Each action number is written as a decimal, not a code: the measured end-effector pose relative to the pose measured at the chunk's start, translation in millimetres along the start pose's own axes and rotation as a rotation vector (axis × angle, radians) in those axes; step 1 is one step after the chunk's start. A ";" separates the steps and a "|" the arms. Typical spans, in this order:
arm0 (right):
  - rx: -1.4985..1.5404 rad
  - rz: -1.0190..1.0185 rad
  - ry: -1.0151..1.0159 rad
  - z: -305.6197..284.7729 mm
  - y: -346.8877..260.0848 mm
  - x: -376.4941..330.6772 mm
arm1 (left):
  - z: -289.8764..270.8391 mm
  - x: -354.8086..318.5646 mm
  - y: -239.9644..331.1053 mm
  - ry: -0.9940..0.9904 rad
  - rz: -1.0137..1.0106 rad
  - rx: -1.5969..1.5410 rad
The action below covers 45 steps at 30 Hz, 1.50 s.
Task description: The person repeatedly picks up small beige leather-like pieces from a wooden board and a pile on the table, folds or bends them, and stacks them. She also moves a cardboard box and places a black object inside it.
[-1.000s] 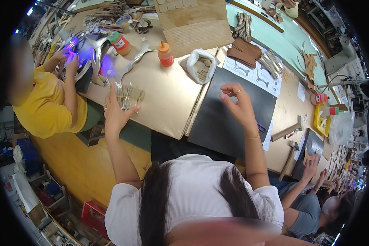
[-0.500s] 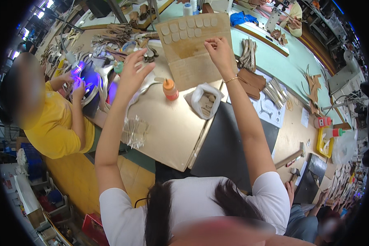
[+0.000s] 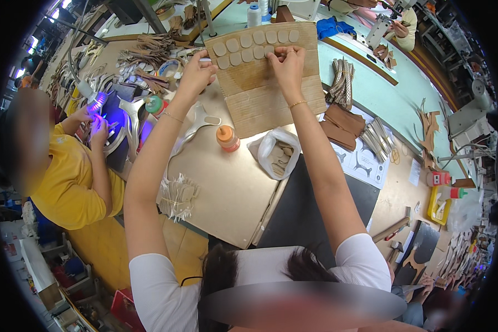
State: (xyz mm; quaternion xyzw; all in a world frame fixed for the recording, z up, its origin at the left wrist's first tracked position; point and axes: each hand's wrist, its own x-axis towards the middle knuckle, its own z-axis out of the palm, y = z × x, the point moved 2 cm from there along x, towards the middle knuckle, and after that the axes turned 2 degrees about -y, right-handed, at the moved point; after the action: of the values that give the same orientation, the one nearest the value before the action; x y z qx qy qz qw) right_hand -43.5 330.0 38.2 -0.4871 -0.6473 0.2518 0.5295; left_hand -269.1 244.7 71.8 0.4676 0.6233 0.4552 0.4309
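At far left, a co-worker in a yellow shirt [image 3: 66, 177] works under violet light. Over the last second we have raised both arms from the worktop [image 3: 227, 188] to the corrugated brown cardboard sheet [image 3: 271, 94] propped at its far side. Our left hand [image 3: 196, 74] now grips the sheet's left edge, fingers curled shut; our right hand [image 3: 286, 63] pinches one tan oval leather patch [image 3: 272, 51] in the second row. Nearer us stand an orange-capped glue bottle [image 3: 227, 138] and a white plastic bag of patches [image 3: 275, 152]; laying-out appears under way
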 end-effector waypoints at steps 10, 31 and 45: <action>0.069 -0.010 -0.112 1.3 22.0 10.6 | 0.6 -2.1 -10.0 0.061 0.090 -0.023; 0.571 0.328 -0.281 -30.6 11.9 -37.8 | 22.2 6.0 -17.9 0.383 0.448 0.423; 0.588 0.319 -0.256 -40.3 -9.7 -44.9 | 0.6 -54.8 46.0 0.121 0.148 -0.211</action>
State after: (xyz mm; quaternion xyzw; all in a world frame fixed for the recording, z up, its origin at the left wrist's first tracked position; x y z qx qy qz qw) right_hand -11.1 278.3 39.3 -0.3733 -0.5239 0.5660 0.5156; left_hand -249.3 198.2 122.4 0.4358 0.5607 0.5762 0.4045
